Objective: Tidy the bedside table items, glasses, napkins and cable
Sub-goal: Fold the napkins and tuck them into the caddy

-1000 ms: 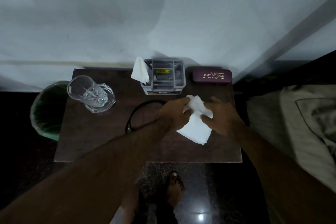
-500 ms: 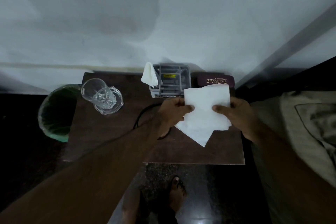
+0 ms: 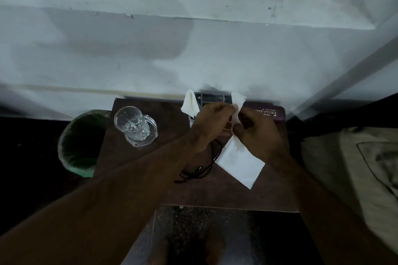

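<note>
Both hands pinch one white napkin [image 3: 241, 161] above the brown bedside table [image 3: 133, 170]. My left hand [image 3: 212, 122] grips its upper part, my right hand [image 3: 256, 135] holds it just below, and the rest hangs down over the table. A black cable [image 3: 200, 170] lies coiled on the table, partly hidden under my left forearm. At the back stands a grey organiser [image 3: 212, 98], mostly hidden behind my hands, with another white napkin [image 3: 190, 104] sticking out of its left side. A maroon glasses case [image 3: 267, 112] lies to its right.
A clear glass mug [image 3: 134, 126] stands on the table's left part. A green-lined waste bin [image 3: 78, 143] sits on the floor to the left. The white wall runs right behind the table, a bed with beige bedding [image 3: 353, 170] is to the right, and my feet are below the front edge.
The napkin went from lying on the table to being lifted and spread, and is now gathered between both hands near the organiser. The view tilted up towards the wall.
</note>
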`<state>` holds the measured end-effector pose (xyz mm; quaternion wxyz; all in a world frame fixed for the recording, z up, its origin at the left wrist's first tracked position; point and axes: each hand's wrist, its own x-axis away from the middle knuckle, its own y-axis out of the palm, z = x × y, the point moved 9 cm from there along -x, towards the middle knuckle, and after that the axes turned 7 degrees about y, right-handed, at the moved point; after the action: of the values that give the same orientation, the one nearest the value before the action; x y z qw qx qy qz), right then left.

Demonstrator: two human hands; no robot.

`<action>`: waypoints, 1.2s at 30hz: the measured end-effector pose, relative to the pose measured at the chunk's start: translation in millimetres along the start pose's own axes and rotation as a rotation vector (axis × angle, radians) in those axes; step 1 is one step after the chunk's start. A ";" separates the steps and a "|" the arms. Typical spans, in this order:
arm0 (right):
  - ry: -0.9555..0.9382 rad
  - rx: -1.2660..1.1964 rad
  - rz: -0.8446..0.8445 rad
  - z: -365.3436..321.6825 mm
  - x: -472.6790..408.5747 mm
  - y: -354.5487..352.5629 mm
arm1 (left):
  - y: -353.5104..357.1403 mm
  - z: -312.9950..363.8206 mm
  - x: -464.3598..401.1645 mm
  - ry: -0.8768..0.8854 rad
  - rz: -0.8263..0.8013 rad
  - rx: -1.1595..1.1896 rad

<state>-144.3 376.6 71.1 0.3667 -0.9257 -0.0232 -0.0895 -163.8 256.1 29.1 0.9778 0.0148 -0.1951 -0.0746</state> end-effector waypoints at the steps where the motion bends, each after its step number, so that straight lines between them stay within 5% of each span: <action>1: 0.015 -0.020 -0.028 0.3 -2.7 3.7 | -3.1 -0.3 -0.6 -0.003 0.011 0.003; 13: 0.247 -0.132 0.181 17.4 -41.0 -13.5 | -28.2 28.0 -45.7 0.028 0.113 -0.097; 18: 0.165 0.056 0.220 3.3 -50.6 -18.2 | -8.1 33.0 -75.8 -0.002 -0.098 -0.159; 22: 0.139 0.139 0.262 0.8 -51.4 -24.3 | -3.4 44.7 -85.7 0.122 -0.115 -0.388; 28: 0.322 0.016 0.116 33.5 -57.2 -7.5 | -2.1 43.5 -84.1 0.089 -0.143 -0.181; 36: 0.287 0.258 0.224 17.2 -59.3 -7.8 | -0.1 55.2 -86.2 0.151 -0.139 -0.168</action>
<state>-200.9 395.5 53.2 0.4893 -0.8457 0.1207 -0.1754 -263.6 269.1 47.3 0.9799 -0.0483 -0.1127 -0.1571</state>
